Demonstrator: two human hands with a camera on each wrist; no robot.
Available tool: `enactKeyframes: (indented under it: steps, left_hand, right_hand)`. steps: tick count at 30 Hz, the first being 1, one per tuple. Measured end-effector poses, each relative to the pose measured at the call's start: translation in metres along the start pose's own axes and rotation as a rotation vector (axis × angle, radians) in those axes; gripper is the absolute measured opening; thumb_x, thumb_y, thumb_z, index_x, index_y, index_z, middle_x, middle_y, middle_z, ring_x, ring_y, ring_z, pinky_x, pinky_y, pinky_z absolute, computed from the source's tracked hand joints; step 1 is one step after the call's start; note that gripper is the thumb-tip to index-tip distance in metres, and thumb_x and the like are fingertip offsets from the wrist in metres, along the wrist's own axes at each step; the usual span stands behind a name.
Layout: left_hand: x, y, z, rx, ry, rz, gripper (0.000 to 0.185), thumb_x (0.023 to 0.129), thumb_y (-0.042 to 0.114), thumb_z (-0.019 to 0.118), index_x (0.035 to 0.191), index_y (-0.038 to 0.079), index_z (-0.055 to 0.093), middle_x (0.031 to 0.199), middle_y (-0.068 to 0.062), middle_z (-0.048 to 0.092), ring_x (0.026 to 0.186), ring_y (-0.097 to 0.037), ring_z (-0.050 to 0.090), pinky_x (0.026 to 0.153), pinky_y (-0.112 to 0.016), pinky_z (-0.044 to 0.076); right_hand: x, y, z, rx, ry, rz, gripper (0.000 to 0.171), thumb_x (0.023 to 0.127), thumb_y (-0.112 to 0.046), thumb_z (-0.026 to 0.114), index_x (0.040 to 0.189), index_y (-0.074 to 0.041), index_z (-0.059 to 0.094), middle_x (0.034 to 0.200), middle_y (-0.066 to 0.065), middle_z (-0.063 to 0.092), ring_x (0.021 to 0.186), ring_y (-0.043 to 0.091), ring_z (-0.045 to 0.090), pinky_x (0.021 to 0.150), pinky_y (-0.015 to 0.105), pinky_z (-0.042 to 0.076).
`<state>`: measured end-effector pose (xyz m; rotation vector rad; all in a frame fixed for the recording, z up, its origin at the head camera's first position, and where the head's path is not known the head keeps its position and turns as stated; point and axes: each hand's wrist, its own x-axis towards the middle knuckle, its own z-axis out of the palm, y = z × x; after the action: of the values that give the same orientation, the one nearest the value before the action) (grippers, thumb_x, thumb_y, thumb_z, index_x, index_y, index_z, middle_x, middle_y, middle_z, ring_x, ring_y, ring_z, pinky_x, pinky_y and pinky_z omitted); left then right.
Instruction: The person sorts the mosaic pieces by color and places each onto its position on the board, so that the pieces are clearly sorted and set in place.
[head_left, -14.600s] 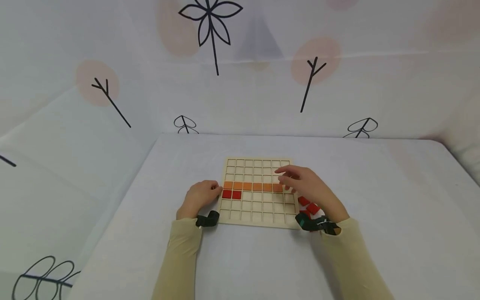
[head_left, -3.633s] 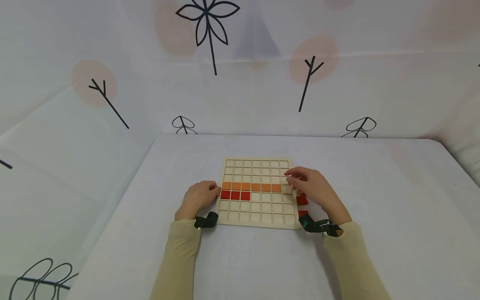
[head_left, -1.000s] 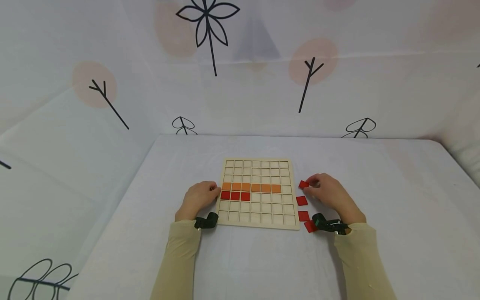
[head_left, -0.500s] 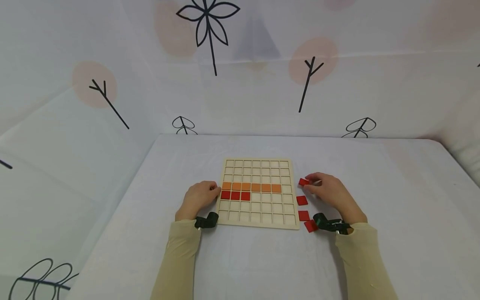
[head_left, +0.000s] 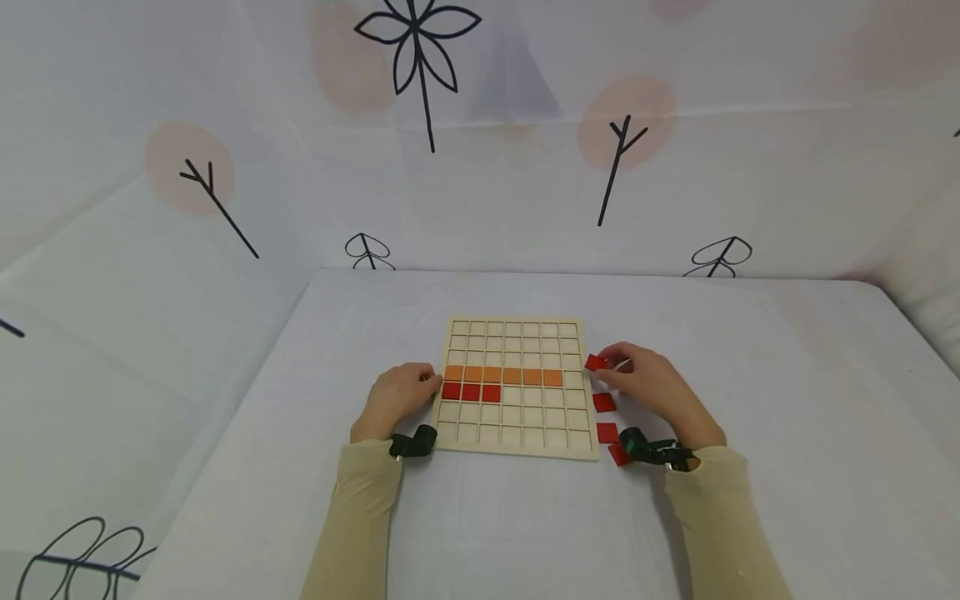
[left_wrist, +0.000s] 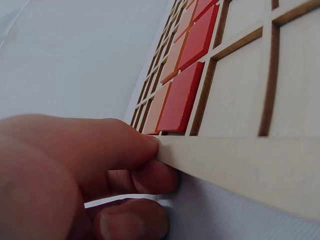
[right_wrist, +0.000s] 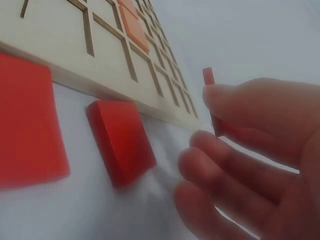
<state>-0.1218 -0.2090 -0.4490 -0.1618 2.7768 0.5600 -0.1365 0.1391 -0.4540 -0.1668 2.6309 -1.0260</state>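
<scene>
A pale wooden grid board (head_left: 532,412) lies flat on the table. One row of its cells holds orange tiles (head_left: 512,377); in the row nearer me, 3 red tiles (head_left: 471,392) fill the left end. My left hand (head_left: 393,402) holds the board's left edge, its fingertips (left_wrist: 150,145) against the rim beside the first red tile. Just past the board's right edge, my right hand (head_left: 648,385) pinches a single red tile (head_left: 595,362) between thumb and finger. Seen edge-on in the right wrist view, that tile (right_wrist: 208,76) is raised off the cloth.
Loose red tiles lie along the board's right side: one (head_left: 603,402) nearest the held tile, another (head_left: 607,432) below it, and a third (head_left: 618,454) partly behind the right wrist camera (head_left: 645,448). White cloth (head_left: 795,400) covers the table; a patterned cloth wall (head_left: 510,192) stands behind.
Since the oldest frame, a third red tile has come into the red row. Over the last half second my right hand moves left towards the board with its tile. My left hand stays put.
</scene>
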Motion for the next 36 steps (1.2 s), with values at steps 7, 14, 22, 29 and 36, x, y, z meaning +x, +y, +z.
enactKeyframes:
  steps: [7, 14, 22, 29, 36]
  left_hand:
    - [0.001, -0.001, 0.000, 0.005, 0.004, 0.012, 0.021, 0.089, 0.031, 0.050, 0.078, 0.016, 0.060, 0.071, 0.000, 0.054, 0.071, -0.017, 0.048, 0.059, -0.029, 0.035]
    - [0.000, -0.001, 0.001, -0.001, 0.004, 0.007, 0.022, 0.089, 0.031, 0.049, 0.078, 0.016, 0.060, 0.072, 0.000, 0.054, 0.071, -0.017, 0.048, 0.060, -0.029, 0.035]
    - [0.001, -0.002, 0.001, 0.006, 0.005, 0.015, 0.021, 0.088, 0.031, 0.050, 0.078, 0.016, 0.060, 0.071, 0.000, 0.054, 0.071, -0.016, 0.048, 0.060, -0.029, 0.035]
    - [0.002, -0.003, 0.002, 0.005, 0.005, 0.002, 0.021, 0.088, 0.031, 0.049, 0.079, 0.017, 0.060, 0.072, 0.000, 0.054, 0.072, -0.017, 0.048, 0.061, -0.029, 0.035]
    - [0.003, -0.003, 0.002, 0.023, 0.007, 0.022, 0.021, 0.088, 0.031, 0.049, 0.078, 0.016, 0.060, 0.071, 0.000, 0.054, 0.070, -0.016, 0.048, 0.059, -0.029, 0.035]
  right_hand:
    - [0.002, -0.005, 0.007, -0.015, 0.001, -0.060, 0.041, 0.085, -0.034, 0.061, 0.116, -0.009, 0.056, 0.104, 0.010, 0.061, 0.093, 0.024, 0.054, 0.077, 0.037, 0.046]
    - [0.002, -0.015, 0.015, -0.010, -0.007, -0.090, 0.041, 0.084, -0.036, 0.063, 0.115, -0.009, 0.058, 0.102, 0.007, 0.062, 0.093, 0.022, 0.055, 0.078, 0.037, 0.046]
    - [0.003, -0.022, 0.024, -0.052, -0.006, -0.141, 0.035, 0.085, -0.027, 0.064, 0.114, -0.008, 0.060, 0.097, 0.005, 0.061, 0.088, 0.020, 0.053, 0.079, 0.037, 0.045]
    - [0.005, -0.029, 0.032, -0.067, -0.024, -0.162, 0.032, 0.084, -0.024, 0.062, 0.113, -0.009, 0.060, 0.089, 0.001, 0.059, 0.081, 0.017, 0.051, 0.070, 0.030, 0.043]
    - [0.005, -0.036, 0.041, -0.089, -0.021, -0.200, 0.031, 0.084, -0.026, 0.063, 0.110, -0.010, 0.061, 0.085, -0.001, 0.058, 0.079, 0.016, 0.051, 0.071, 0.030, 0.042]
